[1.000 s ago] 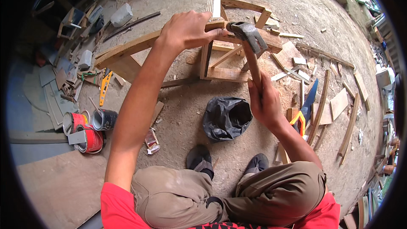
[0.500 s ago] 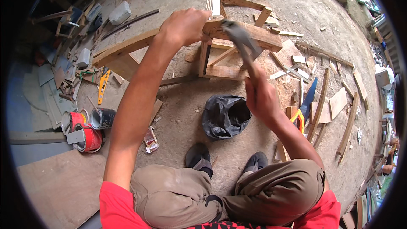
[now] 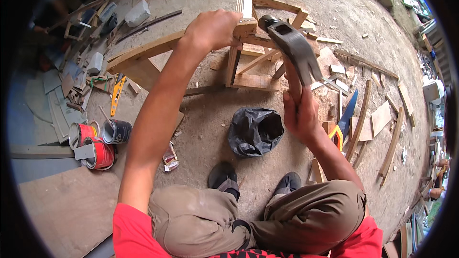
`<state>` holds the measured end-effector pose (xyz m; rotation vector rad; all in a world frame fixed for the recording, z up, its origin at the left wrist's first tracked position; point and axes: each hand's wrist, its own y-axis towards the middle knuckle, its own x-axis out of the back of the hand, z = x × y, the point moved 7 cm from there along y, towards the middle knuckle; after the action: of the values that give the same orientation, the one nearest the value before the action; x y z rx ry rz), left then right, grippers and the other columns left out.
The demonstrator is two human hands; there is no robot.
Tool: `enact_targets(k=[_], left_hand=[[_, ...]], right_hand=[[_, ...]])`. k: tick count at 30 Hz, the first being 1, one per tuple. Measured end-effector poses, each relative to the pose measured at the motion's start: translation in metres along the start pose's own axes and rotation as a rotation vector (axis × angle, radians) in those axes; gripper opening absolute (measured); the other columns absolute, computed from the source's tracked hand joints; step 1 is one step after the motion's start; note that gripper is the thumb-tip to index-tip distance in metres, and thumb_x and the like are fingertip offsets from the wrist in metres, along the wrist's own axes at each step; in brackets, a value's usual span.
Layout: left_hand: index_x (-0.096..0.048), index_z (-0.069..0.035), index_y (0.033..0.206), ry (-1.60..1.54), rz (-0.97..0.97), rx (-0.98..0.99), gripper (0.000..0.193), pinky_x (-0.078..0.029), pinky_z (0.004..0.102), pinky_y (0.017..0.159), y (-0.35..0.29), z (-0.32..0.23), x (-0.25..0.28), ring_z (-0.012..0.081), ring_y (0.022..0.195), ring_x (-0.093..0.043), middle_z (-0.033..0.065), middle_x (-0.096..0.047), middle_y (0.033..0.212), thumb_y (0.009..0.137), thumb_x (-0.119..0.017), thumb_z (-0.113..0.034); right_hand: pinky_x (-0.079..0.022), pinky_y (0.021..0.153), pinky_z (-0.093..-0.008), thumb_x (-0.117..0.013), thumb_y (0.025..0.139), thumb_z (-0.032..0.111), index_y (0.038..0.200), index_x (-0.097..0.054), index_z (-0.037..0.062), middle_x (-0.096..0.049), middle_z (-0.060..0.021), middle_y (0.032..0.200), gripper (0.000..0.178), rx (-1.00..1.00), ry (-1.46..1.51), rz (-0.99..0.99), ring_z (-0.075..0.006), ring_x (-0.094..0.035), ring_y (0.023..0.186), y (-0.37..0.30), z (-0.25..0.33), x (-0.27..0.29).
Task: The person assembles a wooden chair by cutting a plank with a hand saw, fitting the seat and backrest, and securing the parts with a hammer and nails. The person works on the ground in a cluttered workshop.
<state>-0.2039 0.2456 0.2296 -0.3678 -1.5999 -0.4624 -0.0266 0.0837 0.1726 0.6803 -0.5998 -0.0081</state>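
A claw hammer (image 3: pixel 300 52) with a dark metal head is in my right hand (image 3: pixel 302 114), which is closed round its handle. The head is raised over the right part of the wooden frame (image 3: pixel 258 82), its claw turned toward me. My left hand (image 3: pixel 213 29) is closed over a curved wooden piece (image 3: pixel 153 45) by its right end, at the frame's upright. My left fingertips are partly hidden behind the wood. Below the frame, between my hands and feet, stands an open black plastic bag (image 3: pixel 248 136).
A blue-bladed handsaw (image 3: pixel 348 110) lies right, among curved wooden strips (image 3: pixel 394 143) and offcuts. On the left are red paint cans (image 3: pixel 102 155), a dark can (image 3: pixel 117 131) and a yellow-handled saw (image 3: pixel 117 96). A concrete block (image 3: pixel 137 13) lies far left. A plywood sheet (image 3: pixel 67 205) lies near left.
The hammer has lifted from near the wood's top and swung up and to the right, with my right hand slightly farther right. My left hand has barely shifted along with the wood.
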Motion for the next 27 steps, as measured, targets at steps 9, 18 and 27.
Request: enact_targets(k=[9,18,27], left_hand=[[-0.064,-0.004,0.105,0.002,0.002,0.035,0.045,-0.056,0.0442,0.088,-0.002,-0.003,0.006,0.0341,0.1,-0.069,0.018,-0.071,0.104,0.076,-0.082,-0.034],[-0.064,-0.005,0.107,0.001,0.006,0.03,0.046,-0.056,0.0443,0.087,0.0,0.002,0.004,0.0335,0.1,-0.069,0.0175,-0.071,0.102,0.076,-0.082,-0.034],[-0.064,-0.005,0.104,0.031,0.004,0.042,0.044,-0.057,0.0445,0.085,0.0,0.002,0.005,0.0314,0.096,-0.071,0.0168,-0.072,0.101,0.077,-0.081,-0.034]], right_hand=[[-0.052,0.059,-0.0479,-0.059,0.092,0.002,0.127,-0.045,-0.0013,-0.064,-0.0271,0.083,0.038,0.04,-0.003,-0.048,-0.0451,-0.067,0.075,-0.001,0.007,0.007],[-0.054,0.059,-0.044,-0.062,0.09,0.001,0.129,-0.044,-0.0042,-0.067,-0.0265,0.089,0.044,0.046,-0.025,-0.067,-0.0428,-0.069,0.075,0.0,0.01,0.01],[-0.053,0.064,-0.0474,-0.058,0.094,0.005,0.131,-0.046,0.0016,-0.065,-0.024,0.084,0.039,0.027,0.016,-0.057,-0.0449,-0.067,0.078,-0.01,0.002,0.003]])
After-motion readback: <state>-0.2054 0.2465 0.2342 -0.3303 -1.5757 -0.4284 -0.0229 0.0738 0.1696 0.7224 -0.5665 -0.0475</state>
